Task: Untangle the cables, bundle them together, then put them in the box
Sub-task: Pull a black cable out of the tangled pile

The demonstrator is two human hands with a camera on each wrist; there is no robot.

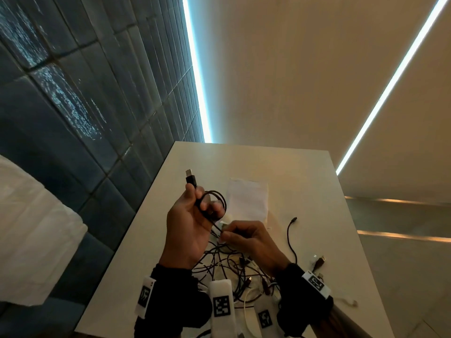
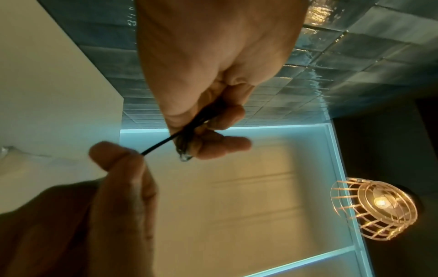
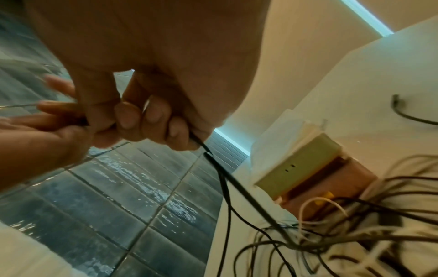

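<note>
A black cable [image 1: 214,203] is wound in a small loop, with its plug [image 1: 191,179] sticking up. It runs down to a messy pile of black and white cables [image 1: 234,272] on the tabletop. A white box [image 1: 247,201] sits just behind the pile.

A white table [image 1: 317,191] stands against a blue tiled wall [image 1: 73,106], near a cage lamp [image 2: 377,208].

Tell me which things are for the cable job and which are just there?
For the job:
- black braided USB cable, coiled in the left hand
- tangled dark and white cables
- white cardboard box

Just there:
- white table
- blue tiled wall
- wire cage lamp
</note>
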